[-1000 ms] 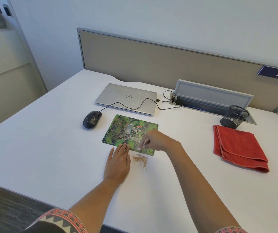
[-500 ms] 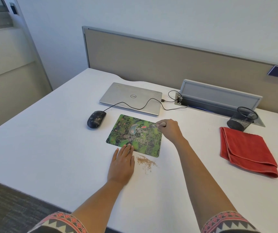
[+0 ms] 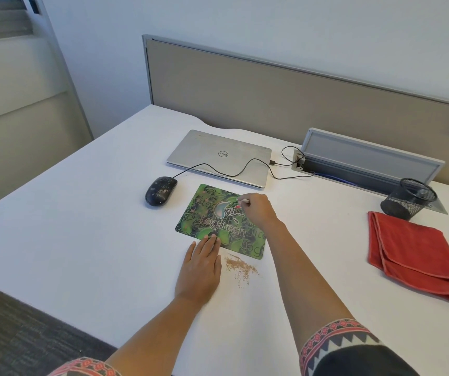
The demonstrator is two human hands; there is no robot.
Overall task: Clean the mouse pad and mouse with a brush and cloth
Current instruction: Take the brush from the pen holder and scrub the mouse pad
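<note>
Where the fingers [image 3: 248,200] of the right hand [image 3: 258,210] curl together, they pinch a small brush [image 3: 241,202]. Only its pale tip shows, over the far right part of the mouse pad [image 3: 204,215]. The left hand [image 3: 200,270] lies flat with its fingers [image 3: 214,240] straight, their tips pressing the pad's near edge. The pad looks thin, light and flexible and would probably slide on the tabletop [image 3: 82,226], so hold it down at one edge, as here. A scatter of brown debris [image 3: 241,267] lies just in front of the pad's near edge. The black mouse [image 3: 161,194], speckled with dirt, sits just left of the pad. It looks rigid and smooth and should be gripped by its sides. The folded red cloth [image 3: 413,256], soft and limp, lies well to the right of the pad, with neither hand on it.
</note>
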